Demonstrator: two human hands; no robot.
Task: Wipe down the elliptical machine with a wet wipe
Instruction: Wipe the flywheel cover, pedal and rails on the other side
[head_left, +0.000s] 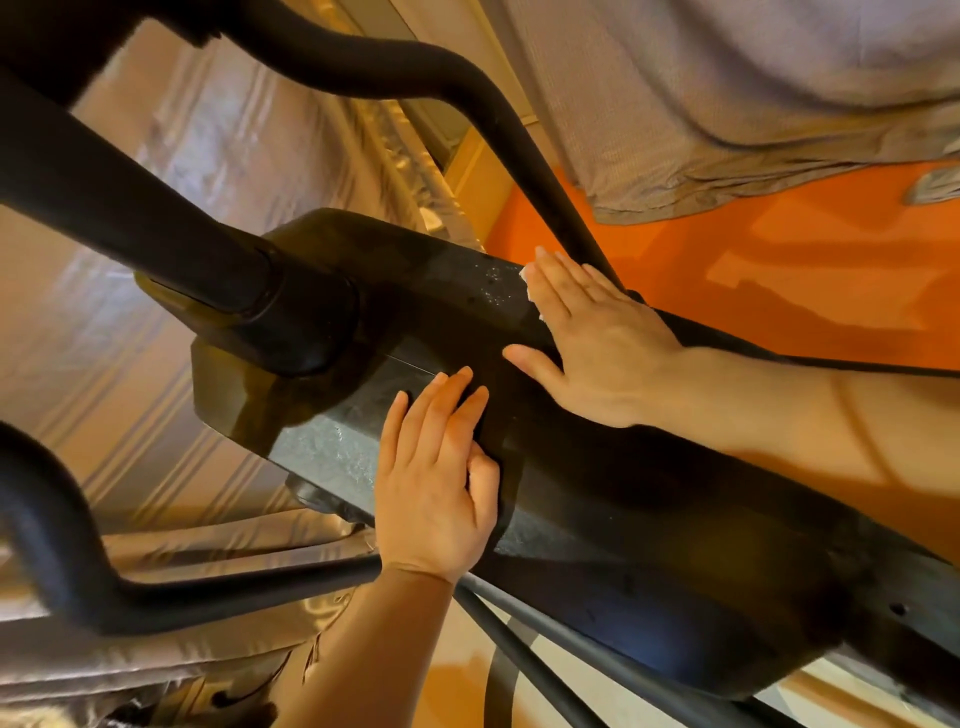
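Both forearms are showing bare, no sleeves reaching the wrists. The left hand (434, 499) and right hand (597, 343) are wearing no rings, watches or gloves.

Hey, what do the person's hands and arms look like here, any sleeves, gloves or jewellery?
Both hands, left and right, are bare: no gloves, rings or watch show. Both forearms are bare as far as the frame shows, with no sleeve or cuff in view.
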